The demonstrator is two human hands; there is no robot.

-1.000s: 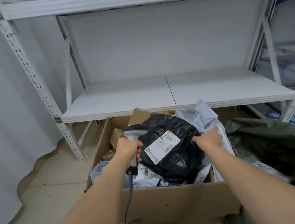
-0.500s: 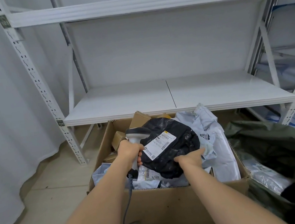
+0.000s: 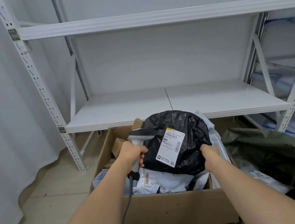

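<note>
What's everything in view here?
black crinkled plastic parcel: one, black, held above the box
grey handheld barcode scanner: one, grey, at parcel's left edge
large brown cardboard box: one, brown, on floor
pale plastic mailer bags: several, white-grey, inside box
small brown cartons: some, brown, box's far-left corner
white metal shelf rack: one, white, behind box
olive green sack: one, green, right of box
white curtain: one, white, far left
left hand: one, grips scanner
right hand: one, grips parcel's lower edge
</note>
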